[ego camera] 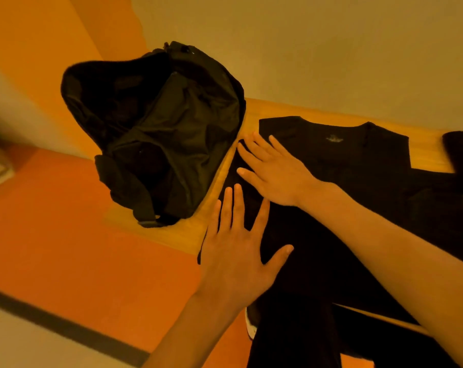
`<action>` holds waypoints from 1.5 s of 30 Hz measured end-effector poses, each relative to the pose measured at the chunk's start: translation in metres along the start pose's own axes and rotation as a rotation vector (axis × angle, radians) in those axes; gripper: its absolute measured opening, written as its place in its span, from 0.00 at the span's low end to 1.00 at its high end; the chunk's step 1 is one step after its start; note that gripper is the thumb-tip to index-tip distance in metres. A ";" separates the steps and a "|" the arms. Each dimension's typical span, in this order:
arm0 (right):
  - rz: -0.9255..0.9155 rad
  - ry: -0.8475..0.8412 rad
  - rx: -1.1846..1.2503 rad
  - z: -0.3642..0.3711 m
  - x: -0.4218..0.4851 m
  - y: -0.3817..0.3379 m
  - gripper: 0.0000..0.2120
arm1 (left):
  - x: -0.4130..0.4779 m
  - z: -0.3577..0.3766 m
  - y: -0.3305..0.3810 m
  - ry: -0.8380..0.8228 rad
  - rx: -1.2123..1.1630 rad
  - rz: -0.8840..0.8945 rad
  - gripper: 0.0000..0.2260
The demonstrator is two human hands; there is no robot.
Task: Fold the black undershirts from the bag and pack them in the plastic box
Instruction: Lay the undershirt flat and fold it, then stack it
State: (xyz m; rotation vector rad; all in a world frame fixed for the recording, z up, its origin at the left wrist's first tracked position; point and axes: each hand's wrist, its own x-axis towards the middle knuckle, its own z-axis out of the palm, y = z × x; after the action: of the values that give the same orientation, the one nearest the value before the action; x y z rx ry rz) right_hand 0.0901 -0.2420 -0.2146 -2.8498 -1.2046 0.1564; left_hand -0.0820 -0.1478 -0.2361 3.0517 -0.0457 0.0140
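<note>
A black undershirt (pixel 357 187) lies spread flat on the wooden bench (pixel 254 112), neckline toward the wall. My left hand (pixel 238 251) presses flat on the shirt's left side near the bench's front edge, fingers straight and spread. My right hand (pixel 272 171) lies flat a little farther back on the same side, arm crossing over the shirt. The open black bag (pixel 156 134) stands on the bench's left end, just beside both hands. The plastic box is not in view.
Another black piece of cloth (pixel 461 160) lies at the bench's right end. The wall runs directly behind the bench. Orange floor (pixel 65 221) lies to the left, with a shoe (pixel 251 325) below the bench's front edge.
</note>
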 end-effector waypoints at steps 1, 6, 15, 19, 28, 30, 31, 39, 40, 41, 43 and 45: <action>-0.003 -0.018 -0.004 0.007 0.009 -0.001 0.33 | -0.001 0.000 0.000 0.000 -0.009 -0.012 0.37; 0.052 -0.025 0.023 0.015 0.021 0.006 0.33 | -0.016 0.003 -0.011 0.017 -0.040 -0.038 0.36; 0.105 -0.001 0.038 0.015 0.022 0.002 0.32 | -0.034 0.002 -0.025 -0.031 -0.050 -0.021 0.37; 0.079 -0.009 0.016 0.010 0.021 0.002 0.32 | -0.034 0.000 -0.024 -0.059 -0.047 -0.034 0.37; 0.590 0.199 0.067 0.003 -0.131 0.071 0.30 | 0.043 -0.040 0.009 -0.015 -0.270 0.103 0.34; 0.711 0.116 -0.022 0.003 -0.158 0.101 0.31 | 0.085 -0.034 0.010 -0.073 -0.144 0.114 0.34; 0.746 0.094 -0.035 0.003 -0.167 0.114 0.32 | 0.103 -0.030 0.008 -0.079 -0.066 0.103 0.34; 0.711 -0.002 0.052 0.015 -0.196 0.154 0.40 | 0.148 -0.006 -0.020 -0.164 0.069 0.000 0.38; 0.714 -0.010 0.055 0.015 -0.196 0.155 0.41 | 0.148 -0.006 -0.021 -0.149 0.070 -0.002 0.39; 0.716 -0.019 0.056 0.014 -0.197 0.155 0.42 | 0.148 -0.005 -0.022 -0.137 0.070 -0.001 0.40; 0.710 -0.013 0.048 0.013 -0.198 0.155 0.43 | 0.147 -0.005 -0.022 -0.132 0.073 -0.008 0.40; 0.700 -0.006 0.051 0.014 -0.199 0.155 0.43 | 0.147 -0.006 -0.021 -0.147 0.079 -0.017 0.41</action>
State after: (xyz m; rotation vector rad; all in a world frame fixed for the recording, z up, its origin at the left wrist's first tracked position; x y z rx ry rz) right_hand 0.0612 -0.4922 -0.2252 -3.0807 -0.1504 0.2085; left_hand 0.0657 -0.1308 -0.2303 3.1261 -0.0302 -0.2153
